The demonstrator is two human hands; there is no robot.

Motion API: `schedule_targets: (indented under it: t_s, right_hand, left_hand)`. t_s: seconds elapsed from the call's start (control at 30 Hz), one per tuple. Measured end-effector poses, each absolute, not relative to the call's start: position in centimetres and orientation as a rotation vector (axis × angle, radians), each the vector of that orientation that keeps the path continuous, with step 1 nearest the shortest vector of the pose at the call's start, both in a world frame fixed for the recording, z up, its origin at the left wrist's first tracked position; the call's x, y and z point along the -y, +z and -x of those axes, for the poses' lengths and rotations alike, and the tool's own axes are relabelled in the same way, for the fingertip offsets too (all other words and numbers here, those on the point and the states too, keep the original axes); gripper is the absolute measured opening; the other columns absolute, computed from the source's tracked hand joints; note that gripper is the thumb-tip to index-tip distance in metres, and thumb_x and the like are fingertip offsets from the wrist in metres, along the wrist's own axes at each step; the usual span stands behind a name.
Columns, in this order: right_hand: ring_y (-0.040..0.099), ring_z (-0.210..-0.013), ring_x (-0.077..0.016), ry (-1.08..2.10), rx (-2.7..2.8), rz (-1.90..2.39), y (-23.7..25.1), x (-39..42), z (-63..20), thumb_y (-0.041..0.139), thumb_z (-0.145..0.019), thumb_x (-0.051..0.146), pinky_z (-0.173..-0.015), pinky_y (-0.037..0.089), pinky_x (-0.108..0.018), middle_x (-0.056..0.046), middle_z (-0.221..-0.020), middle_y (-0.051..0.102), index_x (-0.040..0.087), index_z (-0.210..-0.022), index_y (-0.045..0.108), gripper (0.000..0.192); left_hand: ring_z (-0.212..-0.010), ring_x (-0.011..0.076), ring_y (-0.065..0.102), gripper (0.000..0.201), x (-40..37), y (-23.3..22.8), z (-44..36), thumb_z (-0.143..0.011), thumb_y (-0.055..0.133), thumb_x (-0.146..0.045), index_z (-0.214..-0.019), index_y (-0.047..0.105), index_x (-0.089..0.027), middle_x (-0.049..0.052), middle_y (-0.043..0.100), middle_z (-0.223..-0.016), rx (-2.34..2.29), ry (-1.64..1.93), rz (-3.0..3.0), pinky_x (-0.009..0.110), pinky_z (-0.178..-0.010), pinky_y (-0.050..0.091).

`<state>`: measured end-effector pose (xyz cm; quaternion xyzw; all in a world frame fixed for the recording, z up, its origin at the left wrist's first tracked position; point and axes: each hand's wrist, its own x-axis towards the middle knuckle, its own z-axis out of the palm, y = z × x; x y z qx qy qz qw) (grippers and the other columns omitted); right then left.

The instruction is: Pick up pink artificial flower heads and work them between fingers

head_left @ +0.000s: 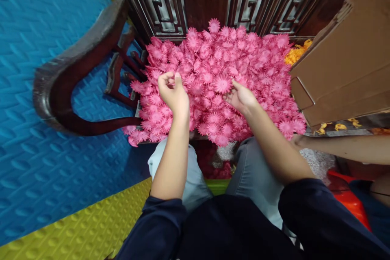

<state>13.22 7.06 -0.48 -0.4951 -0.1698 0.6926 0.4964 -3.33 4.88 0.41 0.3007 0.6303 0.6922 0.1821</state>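
Two hands over the pink paper flowers (219, 81). I see left hand (173, 93) raised, fingers pinched on one flower. Right hand (240, 97) rests loosely open, fingertips touching the heap.

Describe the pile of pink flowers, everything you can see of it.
The pink flowers are small daisy-like heads, seemingly artificial, heaped in a wide mound on a dark wooden chair seat, which they mostly hide. The pile runs from the chair's arm to a cardboard box, with some orange flowers behind. The left hand pinches something small above the pile; the right hand rests among the flowers.
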Motion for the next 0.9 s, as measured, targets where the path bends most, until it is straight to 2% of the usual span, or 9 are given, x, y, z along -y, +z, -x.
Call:
schedule_targets:
  t_s: [0.07,0.13,0.27,0.43,0.53,0.73,0.9]
  right_hand:
    - [0.050,-0.054,-0.0083,1.737,0.466,1.154,-0.6,-6.7,-12.8,0.049,-0.090,0.031,-0.056,0.044,-0.022,0.004,-0.059,0.054,0.020,-0.071,0.052,0.022]
    - [0.050,-0.055,-0.0084,1.756,0.507,1.129,-0.7,-6.5,-12.4,0.050,-0.090,0.033,-0.058,0.045,-0.022,0.004,-0.059,0.055,0.020,-0.070,0.052,0.024]
    - [0.052,-0.057,-0.0087,1.820,0.589,1.051,-0.5,-6.3,-11.9,0.055,-0.087,0.034,-0.063,0.046,-0.023,0.004,-0.061,0.058,0.020,-0.074,0.056,0.020]
    - [0.054,-0.057,-0.0070,1.891,0.548,1.017,-0.1,-6.2,-11.9,0.057,-0.086,0.033,-0.066,0.048,-0.021,0.005,-0.060,0.059,0.020,-0.074,0.057,0.018]
    - [0.055,-0.058,-0.0072,1.868,0.535,1.024,0.0,-6.2,-12.2,0.058,-0.086,0.035,-0.065,0.048,-0.021,0.004,-0.060,0.060,0.020,-0.071,0.057,0.021]
    - [0.055,-0.056,-0.0078,1.825,0.559,1.060,-0.2,-6.4,-12.7,0.059,-0.085,0.033,-0.064,0.048,-0.022,0.004,-0.059,0.061,0.020,-0.070,0.057,0.020]
    - [0.053,-0.054,-0.0088,1.797,0.537,1.092,0.1,-6.5,-12.7,0.049,-0.090,0.028,-0.061,0.047,-0.022,0.004,-0.058,0.061,0.020,-0.072,0.057,0.021]
  left_hand:
    - [-0.065,0.0064,0.045,0.027,-5.4,0.0,4.4,-0.075,0.061,0.002,-0.095,0.052,-0.013,-0.004,0.044,-0.073,-1.784,1.894,-0.843,0.023,-0.072,0.041]
    - [-0.069,0.0088,0.050,0.033,-5.2,-0.3,4.3,-0.071,0.065,0.000,-0.099,0.057,-0.016,-0.004,0.048,-0.074,-1.773,1.799,-1.088,0.025,-0.074,0.042]
    - [-0.084,0.0166,0.056,0.026,-3.7,-0.1,2.1,-0.072,0.073,-0.019,-0.097,0.069,-0.023,0.000,0.058,-0.085,-1.685,1.446,-1.763,0.031,-0.081,0.042]
    - [-0.094,0.0241,0.054,0.018,-3.4,-0.3,0.5,-0.074,0.071,-0.032,-0.092,0.073,-0.030,0.005,0.063,-0.091,-1.863,1.294,-2.033,0.040,-0.086,0.037]
    - [-0.093,0.0244,0.053,0.012,-3.7,-0.8,0.1,-0.079,0.065,-0.037,-0.084,0.073,-0.030,0.005,0.063,-0.090,-1.896,1.335,-2.069,0.041,-0.086,0.036]
    - [-0.097,0.0268,0.052,0.024,-4.1,-1.5,-0.7,-0.084,0.056,-0.043,-0.076,0.066,-0.023,0.008,0.062,-0.091,-1.859,1.340,-2.032,0.041,-0.085,0.035]
    - [-0.093,0.0249,0.052,0.028,-4.6,-2.0,-1.1,-0.084,0.055,-0.044,-0.071,0.059,-0.020,0.008,0.059,-0.088,-1.767,1.462,-1.942,0.039,-0.085,0.037]
